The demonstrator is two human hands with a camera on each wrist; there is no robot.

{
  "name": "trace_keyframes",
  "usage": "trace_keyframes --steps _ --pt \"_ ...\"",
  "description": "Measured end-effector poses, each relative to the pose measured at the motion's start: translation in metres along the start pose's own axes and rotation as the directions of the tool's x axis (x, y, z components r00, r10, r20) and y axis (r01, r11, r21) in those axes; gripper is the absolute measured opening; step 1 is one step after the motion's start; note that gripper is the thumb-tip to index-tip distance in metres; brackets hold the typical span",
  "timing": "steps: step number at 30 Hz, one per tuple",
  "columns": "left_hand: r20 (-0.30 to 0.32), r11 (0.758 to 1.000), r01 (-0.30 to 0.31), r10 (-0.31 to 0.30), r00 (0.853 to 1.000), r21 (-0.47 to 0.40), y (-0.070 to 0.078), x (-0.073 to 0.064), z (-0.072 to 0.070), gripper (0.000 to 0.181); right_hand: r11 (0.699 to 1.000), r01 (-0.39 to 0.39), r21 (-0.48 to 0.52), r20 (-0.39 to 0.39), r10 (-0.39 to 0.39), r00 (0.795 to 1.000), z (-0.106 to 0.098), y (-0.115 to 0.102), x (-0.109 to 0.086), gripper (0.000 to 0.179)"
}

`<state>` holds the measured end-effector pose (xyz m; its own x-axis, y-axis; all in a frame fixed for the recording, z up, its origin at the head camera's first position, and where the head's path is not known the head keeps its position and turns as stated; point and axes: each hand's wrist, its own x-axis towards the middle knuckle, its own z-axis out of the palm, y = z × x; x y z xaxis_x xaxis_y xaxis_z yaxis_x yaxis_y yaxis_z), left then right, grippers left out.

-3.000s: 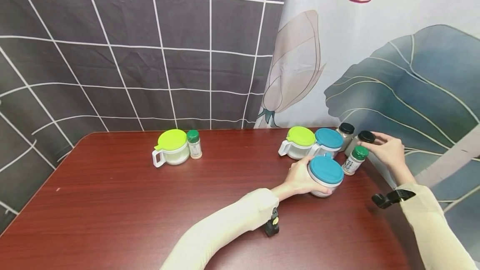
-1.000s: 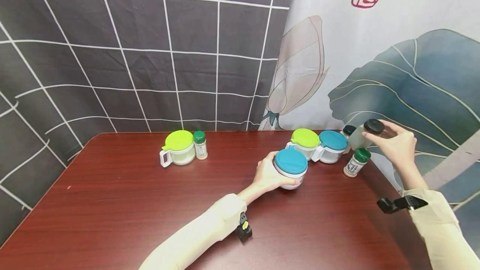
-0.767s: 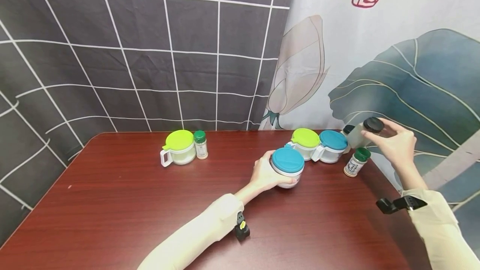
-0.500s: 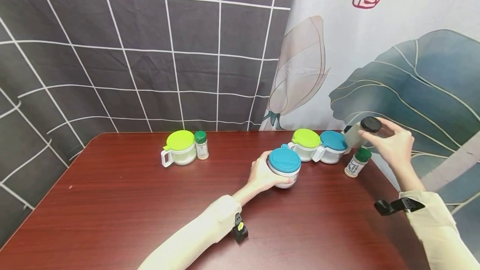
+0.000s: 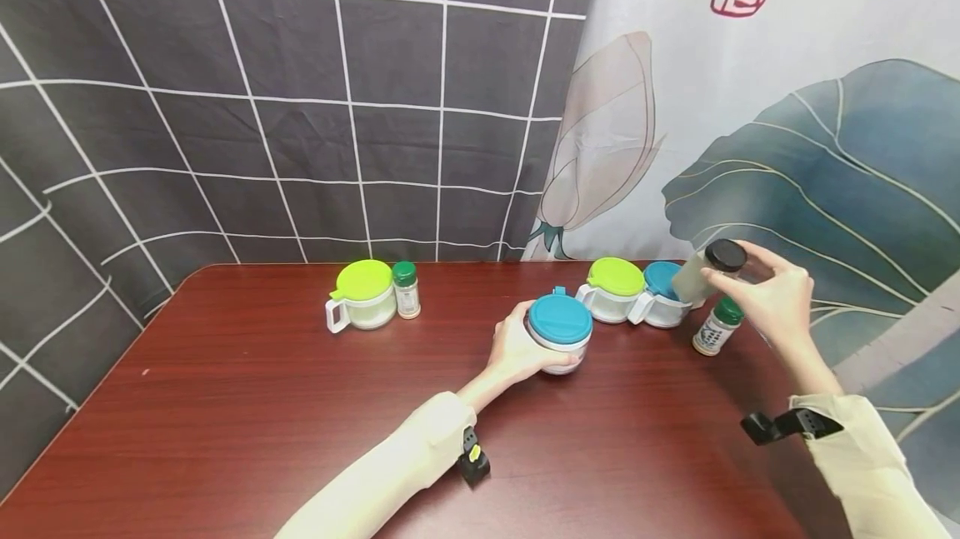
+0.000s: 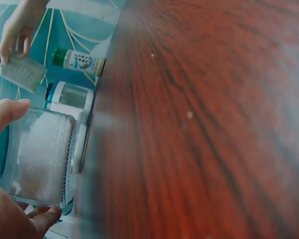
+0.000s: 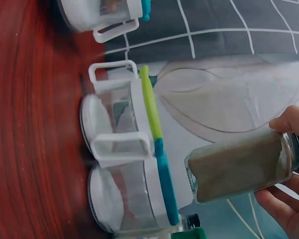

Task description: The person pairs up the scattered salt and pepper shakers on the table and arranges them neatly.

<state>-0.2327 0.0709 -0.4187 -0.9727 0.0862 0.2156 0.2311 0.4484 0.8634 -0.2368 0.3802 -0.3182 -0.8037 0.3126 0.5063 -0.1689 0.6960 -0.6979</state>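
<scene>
Transparent black-capped bottle [image 5: 691,276] of grey-brown powder [image 7: 239,169] is tilted, pinched by the right hand [image 5: 776,299]; the left hand [image 5: 516,347] grips a round, clear, blue-lidded jar [image 5: 560,329].

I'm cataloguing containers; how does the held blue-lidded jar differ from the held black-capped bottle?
The blue-lidded jar is wide and squat; the black-capped bottle is slim. The jar looks white inside, the bottle grey-brown. The jar is nearly upright; the bottle tilts. Both are see-through and held.

Head cam bright; grid backdrop [image 5: 247,139] bowed near L edge. L wrist pic hazy, glare on tbl [image 6: 189,144].
</scene>
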Motion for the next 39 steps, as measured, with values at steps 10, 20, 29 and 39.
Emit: trace_keyframes --steps 10,20,29,39 --pt "-0.007 1.0 0.007 -0.007 1.0 0.004 -0.002 0.002 -0.005 0.085 0.998 0.055 0.006 0.004 -0.055 0.998 0.005 -0.002 -0.006 0.054" --pt "-0.03 1.0 0.024 -0.025 0.999 -0.008 -0.001 0.001 -0.011 0.086 0.996 0.076 0.042 0.029 -0.077 0.997 0.012 -0.008 -0.014 0.053" --pt "-0.053 1.0 0.016 -0.017 0.998 -0.017 -0.006 0.0 -0.018 0.087 0.995 0.078 0.069 0.038 -0.081 0.996 0.021 -0.011 -0.02 0.051" --pt "-0.088 0.999 0.04 -0.042 0.995 -0.019 -0.008 -0.001 -0.023 0.085 0.986 0.142 0.085 0.042 -0.146 0.988 0.029 -0.012 -0.026 0.049"
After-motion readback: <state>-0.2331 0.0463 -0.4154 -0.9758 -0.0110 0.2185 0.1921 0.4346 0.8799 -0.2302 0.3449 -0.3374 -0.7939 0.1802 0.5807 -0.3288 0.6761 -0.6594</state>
